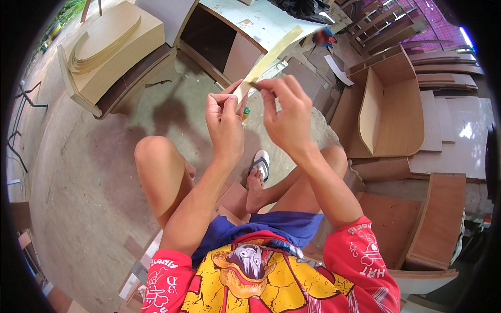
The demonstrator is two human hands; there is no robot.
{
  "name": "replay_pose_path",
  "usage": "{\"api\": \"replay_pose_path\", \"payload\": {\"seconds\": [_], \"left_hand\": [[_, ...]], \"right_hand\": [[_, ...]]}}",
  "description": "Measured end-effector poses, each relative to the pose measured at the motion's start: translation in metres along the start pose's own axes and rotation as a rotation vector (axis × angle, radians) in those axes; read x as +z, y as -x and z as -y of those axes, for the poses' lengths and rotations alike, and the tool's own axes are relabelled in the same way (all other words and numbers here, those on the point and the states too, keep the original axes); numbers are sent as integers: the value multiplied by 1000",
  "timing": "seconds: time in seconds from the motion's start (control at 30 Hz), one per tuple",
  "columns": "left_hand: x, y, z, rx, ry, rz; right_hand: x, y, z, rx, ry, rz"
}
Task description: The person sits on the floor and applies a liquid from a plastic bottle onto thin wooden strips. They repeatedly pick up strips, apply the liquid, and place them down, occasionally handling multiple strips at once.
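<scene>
My left hand (226, 121) pinches the near end of a long, narrow pale strip (266, 62), perhaps edge banding, between thumb and fingers. The strip slants up and away to the right, and its upper part looks yellowish and slightly glossy. In my right hand (287, 111) a small, flat dark piece (255, 85) is held between thumb and fingertips, its tip at the strip's face just beyond my left hand. Blur and fingers hide what exactly this piece is. Below the strip, partly covered by my left hand, a small green-capped container (245, 112) shows.
Several curved pale strips (105, 54) lie on a wooden cabinet (129, 70) at the upper left. Beyond my hands is a white-topped cabinet (235, 17). A curved wooden shelf unit (395, 113) stands at the right, beside stacked boards (454, 133). A flip-flop (261, 160) rests on the concrete floor (90, 164).
</scene>
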State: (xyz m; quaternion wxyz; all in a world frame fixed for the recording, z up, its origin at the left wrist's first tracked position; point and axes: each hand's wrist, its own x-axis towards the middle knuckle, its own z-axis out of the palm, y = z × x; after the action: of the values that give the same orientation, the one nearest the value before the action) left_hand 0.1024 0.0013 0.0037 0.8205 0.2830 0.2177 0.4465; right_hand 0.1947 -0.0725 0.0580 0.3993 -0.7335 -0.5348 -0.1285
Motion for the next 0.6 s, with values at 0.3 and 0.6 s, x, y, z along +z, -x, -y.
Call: {"api": "replay_pose_path", "payload": {"seconds": [0.3,0.6], "left_hand": [[-2,0,2,-7,-4,-2],[-5,2,4,-14,-95,-49]], "right_hand": [[5,-10,-6,-13,40,-28],[20,1,-8,-88,105,-2]]}}
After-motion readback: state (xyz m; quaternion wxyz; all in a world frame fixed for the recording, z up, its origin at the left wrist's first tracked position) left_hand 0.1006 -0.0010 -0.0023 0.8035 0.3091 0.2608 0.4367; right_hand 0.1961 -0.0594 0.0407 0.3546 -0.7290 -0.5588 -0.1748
